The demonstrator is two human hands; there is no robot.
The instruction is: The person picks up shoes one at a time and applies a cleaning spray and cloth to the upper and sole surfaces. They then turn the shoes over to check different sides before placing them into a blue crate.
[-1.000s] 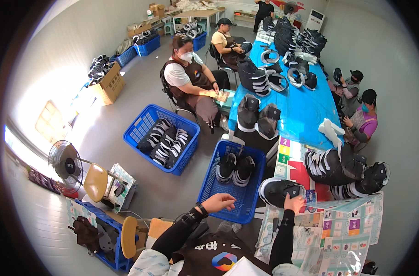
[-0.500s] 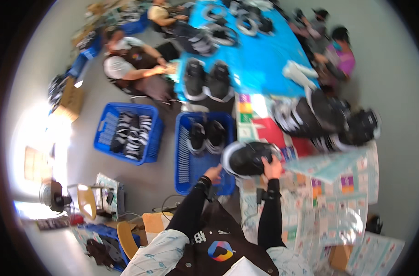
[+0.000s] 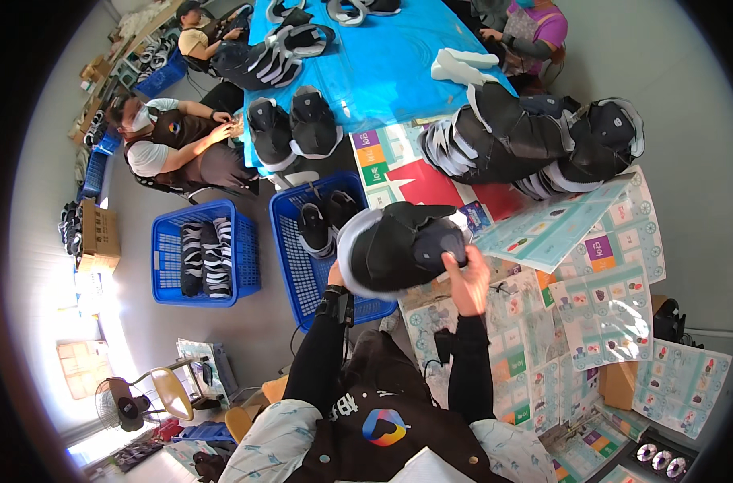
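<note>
Pinching black shoe (image 3: 387, 251) at padded end with right hand (image 3: 469, 283), thumb on top. Left hand (image 3: 336, 275) at white rim, fingers hidden, can't tell grip. Shoe between hands, partly covering blue basket (image 3: 296, 270) in view.

A round-toed black-and-white shoe (image 3: 395, 249) is before the right rim of the rectangular blue plastic basket (image 3: 284, 245). Inside the basket lie two smaller black-and-white shoes (image 3: 312, 225); left of it, another blue plastic basket (image 3: 247, 262); beyond it, a blue-sheeted table (image 3: 382, 72); right, patterned paper sheets (image 3: 600, 310).
</note>
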